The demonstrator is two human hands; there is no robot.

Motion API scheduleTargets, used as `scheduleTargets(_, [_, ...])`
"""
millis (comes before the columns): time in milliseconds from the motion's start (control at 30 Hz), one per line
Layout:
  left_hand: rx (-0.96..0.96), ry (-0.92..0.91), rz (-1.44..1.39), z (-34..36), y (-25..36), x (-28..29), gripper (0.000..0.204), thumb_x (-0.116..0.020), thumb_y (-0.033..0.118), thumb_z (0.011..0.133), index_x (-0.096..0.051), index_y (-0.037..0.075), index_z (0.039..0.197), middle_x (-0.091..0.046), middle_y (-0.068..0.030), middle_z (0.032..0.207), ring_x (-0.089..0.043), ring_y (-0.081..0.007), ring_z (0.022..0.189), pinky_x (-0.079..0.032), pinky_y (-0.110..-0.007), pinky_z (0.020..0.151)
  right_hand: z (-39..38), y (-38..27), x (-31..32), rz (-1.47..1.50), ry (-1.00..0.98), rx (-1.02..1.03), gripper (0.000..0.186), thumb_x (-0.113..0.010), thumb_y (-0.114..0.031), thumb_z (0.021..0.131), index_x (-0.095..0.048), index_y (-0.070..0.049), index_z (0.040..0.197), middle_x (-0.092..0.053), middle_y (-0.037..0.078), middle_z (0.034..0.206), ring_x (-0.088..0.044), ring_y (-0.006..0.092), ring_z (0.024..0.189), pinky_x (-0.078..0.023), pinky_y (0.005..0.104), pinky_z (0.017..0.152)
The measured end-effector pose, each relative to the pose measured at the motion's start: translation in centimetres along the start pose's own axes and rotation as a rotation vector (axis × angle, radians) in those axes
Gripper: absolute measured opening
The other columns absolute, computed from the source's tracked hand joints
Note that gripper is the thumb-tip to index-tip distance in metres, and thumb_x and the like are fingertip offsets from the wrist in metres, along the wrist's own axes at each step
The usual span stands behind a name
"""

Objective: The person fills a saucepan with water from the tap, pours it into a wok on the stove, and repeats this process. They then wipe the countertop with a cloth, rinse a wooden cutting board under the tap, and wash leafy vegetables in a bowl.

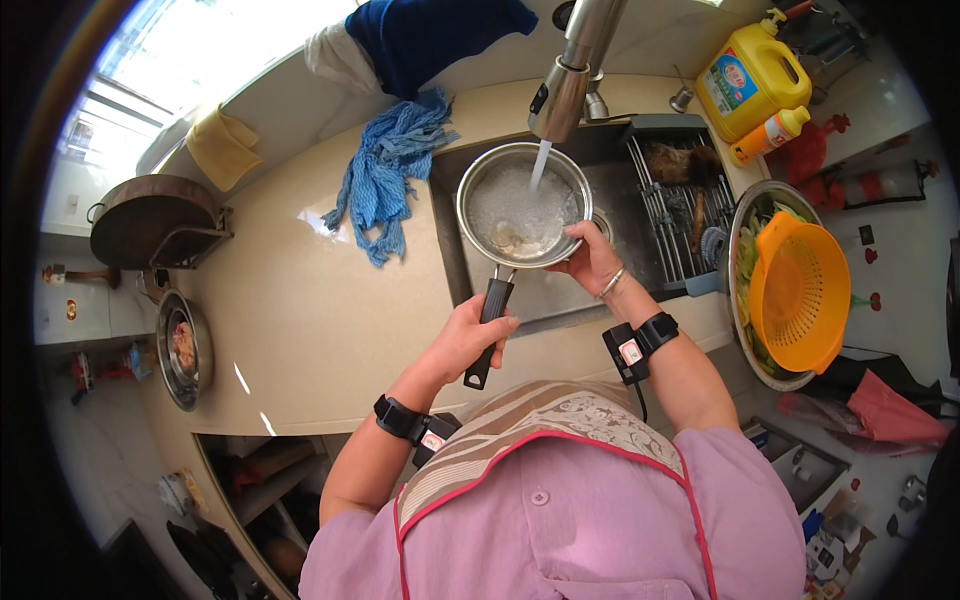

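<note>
A steel saucepan (505, 200) with a black handle is held over the sink (570, 295) under the chrome tap (565, 95), a stream of water falling into it and bubbling. My left hand (480, 335) is closed round the saucepan's handle. My right hand (590, 255) grips the pan at its lower right rim, its fingers partly hidden under it. Right of the pan, a metal drying rack (662, 230) across the sink holds brown items that I cannot make out clearly.
A blue cloth (385, 165) lies left of the sink. A steel bowl (190, 390) with food and a dark round pan (155, 215) are at the left. A large bowl (740, 300) of greens with an orange colander (800, 290), plus yellow bottles (755, 75), stand at the right.
</note>
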State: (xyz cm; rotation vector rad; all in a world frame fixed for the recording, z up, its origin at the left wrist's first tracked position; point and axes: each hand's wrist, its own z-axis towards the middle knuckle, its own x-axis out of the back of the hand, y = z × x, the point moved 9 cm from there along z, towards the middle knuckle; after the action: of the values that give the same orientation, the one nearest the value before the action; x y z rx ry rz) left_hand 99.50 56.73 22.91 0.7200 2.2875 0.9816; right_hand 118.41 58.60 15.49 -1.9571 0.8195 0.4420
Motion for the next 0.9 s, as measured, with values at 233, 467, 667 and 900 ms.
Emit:
scheduleTargets(233, [0.156, -0.056, -0.383, 2.4, 0.7, 0.2, 0.028, -0.056, 0.015, 0.093, -0.050, 0.003, 0.117, -0.064, -0.0087, 0.080, -0.062, -0.0168, 0.057, -0.052, -0.028, 0.050, 0.1, -2.1, -1.5, -0.004, -0.076, 0.065, 0.046, -0.054, -0.020, 0.081, -0.049, -0.001, 0.123, -0.060, 0.013, 0.116, -0.061, 0.0264, 0.105, -0.051, 0.0469, 0.090])
scheduleTargets(467, [0.120, 0.054, -0.268, 2.6, 1.8, -0.1, 0.018, -0.062, 0.017, 0.090, -0.047, 0.008, 0.096, -0.049, -0.0005, 0.065, -0.044, -0.0095, 0.044, -0.038, -0.026, 0.041, 0.6, -3.1, -2.3, -0.071, -0.088, 0.057, 0.045, -0.054, -0.018, 0.083, -0.048, -0.002, 0.124, -0.060, 0.012, 0.115, -0.062, 0.0240, 0.102, -0.052, 0.0468, 0.089])
scheduleTargets(667, [0.105, 0.102, -0.213, 2.5, 1.7, 0.5, 0.020, -0.062, 0.016, 0.088, -0.045, 0.008, 0.094, -0.046, -0.0003, 0.063, -0.041, -0.0090, 0.043, -0.036, -0.026, 0.039, 1.1, -3.6, -1.2, -0.256, -0.116, -0.061, 0.067, -0.063, -0.041, 0.086, -0.033, -0.014, 0.139, -0.053, 0.005, 0.120, -0.055, 0.0194, 0.103, -0.045, 0.0423, 0.088])
scheduleTargets(900, [0.137, 0.111, -0.220, 2.6, 1.1, 1.0, 0.020, -0.063, 0.015, 0.087, -0.045, 0.008, 0.094, -0.045, -0.0001, 0.062, -0.040, -0.0087, 0.042, -0.034, -0.026, 0.039, 2.1, -14.2, 1.9, -0.278, 0.135, 0.337, 0.083, -0.056, -0.049, 0.090, -0.017, -0.006, 0.149, -0.016, 0.015, 0.155, -0.022, 0.0306, 0.140, -0.032, 0.0474, 0.103])
